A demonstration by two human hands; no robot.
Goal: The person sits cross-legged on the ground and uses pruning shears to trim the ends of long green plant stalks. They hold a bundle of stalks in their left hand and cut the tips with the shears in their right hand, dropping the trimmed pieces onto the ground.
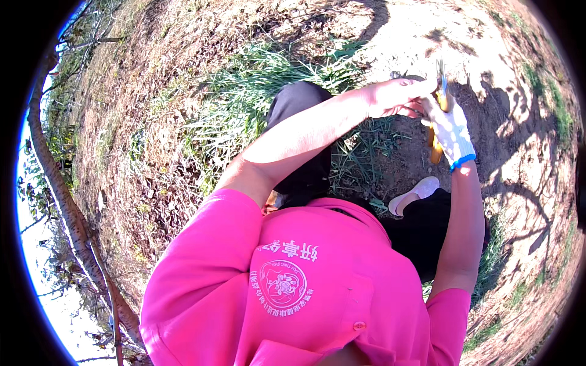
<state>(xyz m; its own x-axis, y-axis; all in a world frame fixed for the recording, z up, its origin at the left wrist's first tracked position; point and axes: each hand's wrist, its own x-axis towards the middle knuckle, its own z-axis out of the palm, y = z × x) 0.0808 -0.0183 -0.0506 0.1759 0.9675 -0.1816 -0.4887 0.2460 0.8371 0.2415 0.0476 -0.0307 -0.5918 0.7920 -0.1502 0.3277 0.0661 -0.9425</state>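
My right hand [448, 126], in a white knit glove with a blue cuff, is closed around a yellow-handled hand tool [443, 98], which looks like pruning shears. Its thin metal end points away from me, and the yellow handles stick out below the glove. Bare, my left hand [396, 98] reaches across from the left, its fingers at the glove and the tool's metal part. Glare and overlap hide whether those fingers hold anything.
Long green grass [256, 78] grows by my dark-trousered knee [297, 98]. A light shoe [425, 186] rests on bare soil [405, 160]. Dry leaves cover the ground at left, where a tree branch [59, 183] curves along the edge. Branch shadows cross the ground at right.
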